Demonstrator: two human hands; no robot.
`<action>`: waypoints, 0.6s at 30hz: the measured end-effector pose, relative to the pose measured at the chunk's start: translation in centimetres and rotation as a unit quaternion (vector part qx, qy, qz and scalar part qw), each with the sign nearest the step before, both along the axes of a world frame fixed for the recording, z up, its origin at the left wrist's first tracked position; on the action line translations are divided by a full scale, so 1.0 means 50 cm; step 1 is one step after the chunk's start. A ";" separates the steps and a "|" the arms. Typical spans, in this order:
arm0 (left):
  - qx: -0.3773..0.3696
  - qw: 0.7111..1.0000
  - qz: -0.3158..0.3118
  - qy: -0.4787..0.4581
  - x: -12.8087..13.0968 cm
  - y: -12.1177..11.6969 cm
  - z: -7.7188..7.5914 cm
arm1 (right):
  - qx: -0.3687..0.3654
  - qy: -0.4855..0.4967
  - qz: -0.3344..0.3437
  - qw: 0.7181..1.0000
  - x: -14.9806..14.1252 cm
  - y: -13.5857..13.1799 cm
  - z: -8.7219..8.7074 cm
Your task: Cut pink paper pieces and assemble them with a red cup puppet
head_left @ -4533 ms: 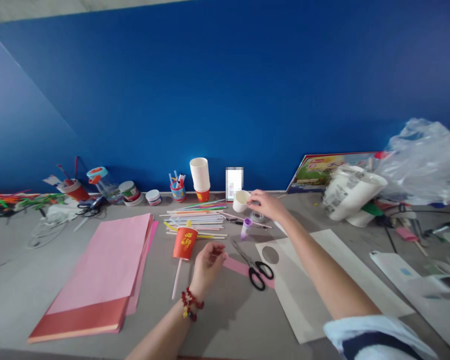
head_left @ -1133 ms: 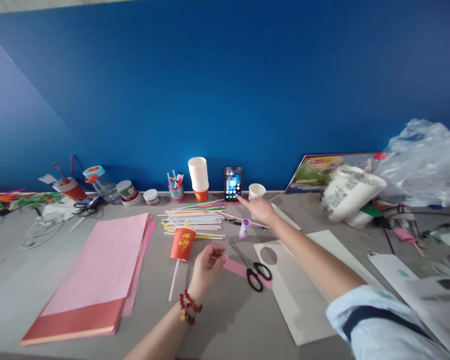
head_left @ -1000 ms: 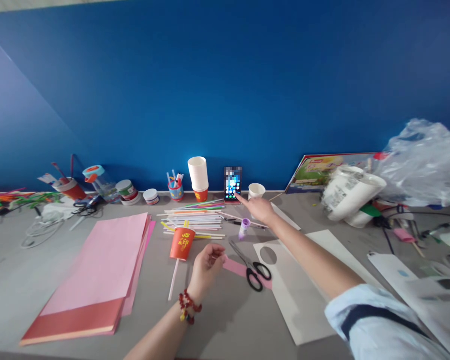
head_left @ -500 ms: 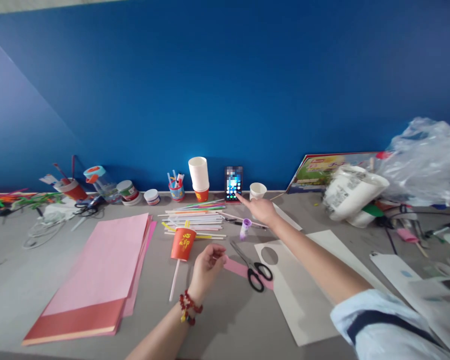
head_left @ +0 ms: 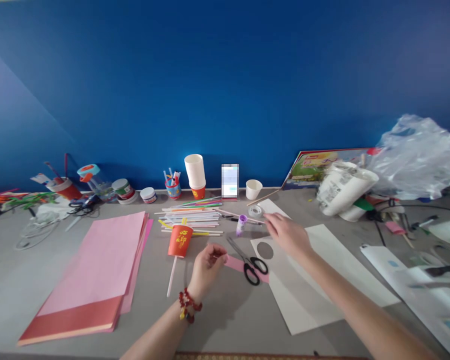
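Note:
My left hand [head_left: 209,265] rests on the table with its fingers curled. Its thumb and fingertips are closed at the near end of a pink paper strip [head_left: 234,263]. Black-handled scissors [head_left: 250,265] lie across that strip. My right hand [head_left: 289,236] is over the white paper sheet [head_left: 300,295], which has a round hole; its fingers are loosely bent and nothing shows in them. Just left of its fingertips are a tape roll [head_left: 255,211] and a purple glue stick [head_left: 241,226]. A phone [head_left: 230,181] with a bright blurred screen leans against the blue wall beside a white paper cup [head_left: 254,189].
A red paper cup [head_left: 180,240] with a straw lies left of centre, near several loose straws [head_left: 191,218]. Stacked cups [head_left: 195,171] stand at the wall. Pink paper sheets [head_left: 97,260] cover the left side. Rolls [head_left: 347,190] and a plastic bag [head_left: 416,150] sit at right.
My right hand has left the phone and moved right and nearer, over the white sheet. The phone screen went from icons to white. Earlier, this hand moved the white cup right of the phone.

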State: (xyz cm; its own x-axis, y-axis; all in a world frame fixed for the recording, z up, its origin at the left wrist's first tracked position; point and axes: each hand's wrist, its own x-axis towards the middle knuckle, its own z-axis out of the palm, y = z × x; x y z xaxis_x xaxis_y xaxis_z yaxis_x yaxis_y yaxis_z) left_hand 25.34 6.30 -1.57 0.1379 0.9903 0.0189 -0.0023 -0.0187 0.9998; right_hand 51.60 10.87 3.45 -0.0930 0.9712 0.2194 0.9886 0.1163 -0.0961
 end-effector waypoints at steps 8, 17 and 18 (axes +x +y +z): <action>-0.012 1.000 -0.026 -0.012 0.021 -0.019 0.006 | -0.158 0.308 0.157 0.925 -0.140 -0.163 -0.011; -0.010 0.999 -0.029 -0.010 0.014 -0.020 0.001 | -0.113 0.321 0.158 0.927 -0.149 -0.140 -0.004; -0.011 0.999 -0.030 -0.011 0.014 -0.019 0.001 | -0.091 0.316 0.155 0.932 -0.134 -0.126 -0.002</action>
